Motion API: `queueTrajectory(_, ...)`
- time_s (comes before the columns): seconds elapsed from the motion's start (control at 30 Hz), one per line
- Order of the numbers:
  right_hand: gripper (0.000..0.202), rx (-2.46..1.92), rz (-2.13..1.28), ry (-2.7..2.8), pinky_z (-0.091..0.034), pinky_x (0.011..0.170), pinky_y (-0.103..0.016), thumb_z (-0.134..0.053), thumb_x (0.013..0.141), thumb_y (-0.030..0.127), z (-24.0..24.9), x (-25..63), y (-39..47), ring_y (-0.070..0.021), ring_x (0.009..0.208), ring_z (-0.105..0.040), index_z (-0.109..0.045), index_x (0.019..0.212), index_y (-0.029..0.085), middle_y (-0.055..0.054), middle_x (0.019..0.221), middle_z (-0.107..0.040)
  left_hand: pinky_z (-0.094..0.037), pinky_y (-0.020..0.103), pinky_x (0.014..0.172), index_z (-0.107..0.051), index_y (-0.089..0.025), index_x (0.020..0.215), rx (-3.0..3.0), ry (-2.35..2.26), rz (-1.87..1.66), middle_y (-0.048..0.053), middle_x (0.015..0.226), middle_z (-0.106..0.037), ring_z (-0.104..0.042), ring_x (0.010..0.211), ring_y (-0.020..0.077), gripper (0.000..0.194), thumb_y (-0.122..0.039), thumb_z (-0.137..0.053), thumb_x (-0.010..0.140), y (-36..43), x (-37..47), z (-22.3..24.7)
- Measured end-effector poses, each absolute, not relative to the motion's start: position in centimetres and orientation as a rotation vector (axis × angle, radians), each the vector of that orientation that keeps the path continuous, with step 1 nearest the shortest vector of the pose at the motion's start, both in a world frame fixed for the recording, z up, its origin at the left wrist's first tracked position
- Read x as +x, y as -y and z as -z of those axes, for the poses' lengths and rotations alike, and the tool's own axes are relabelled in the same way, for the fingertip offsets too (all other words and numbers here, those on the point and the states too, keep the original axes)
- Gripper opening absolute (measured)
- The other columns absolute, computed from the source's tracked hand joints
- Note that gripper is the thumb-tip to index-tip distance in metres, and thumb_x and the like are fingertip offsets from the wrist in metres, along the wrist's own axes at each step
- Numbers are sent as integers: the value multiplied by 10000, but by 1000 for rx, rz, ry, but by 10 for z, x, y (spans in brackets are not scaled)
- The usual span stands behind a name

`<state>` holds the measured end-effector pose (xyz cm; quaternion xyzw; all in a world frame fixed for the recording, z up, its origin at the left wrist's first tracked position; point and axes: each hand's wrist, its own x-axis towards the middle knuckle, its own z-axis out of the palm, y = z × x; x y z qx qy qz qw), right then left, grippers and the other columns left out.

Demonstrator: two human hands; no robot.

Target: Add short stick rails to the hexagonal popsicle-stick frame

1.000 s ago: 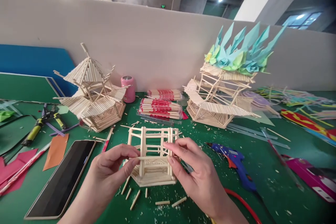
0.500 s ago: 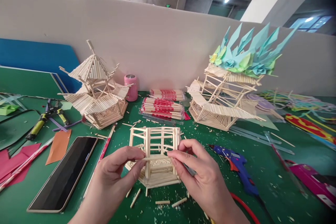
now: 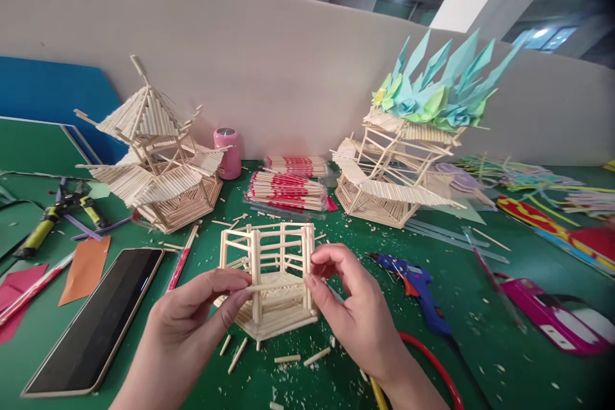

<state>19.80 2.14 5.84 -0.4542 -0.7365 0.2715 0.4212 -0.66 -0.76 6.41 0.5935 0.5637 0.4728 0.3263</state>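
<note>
A small open frame of pale wooden sticks point(image 3: 256, 256) stands on the green table, with posts, cross rails and a many-sided base. A single wooden stick point(image 3: 276, 287) lies level across its front, between two posts. My left hand point(image 3: 196, 317) pinches the left end of this stick between thumb and forefinger. At the right post, my right hand point(image 3: 353, 307) has thumb and fingers closed about the post, the thumb at the stick's right end. My right fingers partly hide that joint. Short cut stick pieces point(image 3: 287, 359) lie in front of the base.
Two larger stick pavilions stand behind, one plain point(image 3: 163, 166), one topped with blue paper point(image 3: 398, 166). Between them lie stick bundles point(image 3: 288, 191) and a pink canister point(image 3: 227, 154). A phone point(image 3: 96, 320) and pliers point(image 3: 52, 218) are left; a blue glue gun point(image 3: 420, 291) is right.
The view has shifted, so things sit further left. My right fingers have gone from the stick's end to around the right post. The stick now rests nearer level with both posts.
</note>
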Motion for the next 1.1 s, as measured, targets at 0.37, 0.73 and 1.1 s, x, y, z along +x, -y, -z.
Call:
queueTrajectory(0.37,273,-1199,-1031,1641,-500,749,-311,-509,862,281,-62,194,-25,-156,822,-614,-458,1123,220,-56,967,-643,-564,174,536,-731,-253,613,1317,-1493,-1337,-5,714,-759,-696,618,174,56,-220,-692,590,3,0,-73)
queueTrajectory(0.73,268,-1273,-1101,1427,-500,647,-287,-547,830,342,-67,194,-21,-158,748,-623,-512,1053,197,-50,883,-687,-554,180,512,-733,-251,543,1268,-1471,-1259,21,665,-757,-696,603,190,46,-244,-699,514,-12,5,-86)
queueTrajectory(1.1,228,-1268,-1087,1473,-519,673,-311,-523,848,325,-68,197,-24,-148,700,-618,-537,1036,196,-37,853,-681,-555,201,561,-730,-254,557,1344,-1538,-1212,21,695,-755,-690,652,202,66,-306,-707,523,-11,4,-81)
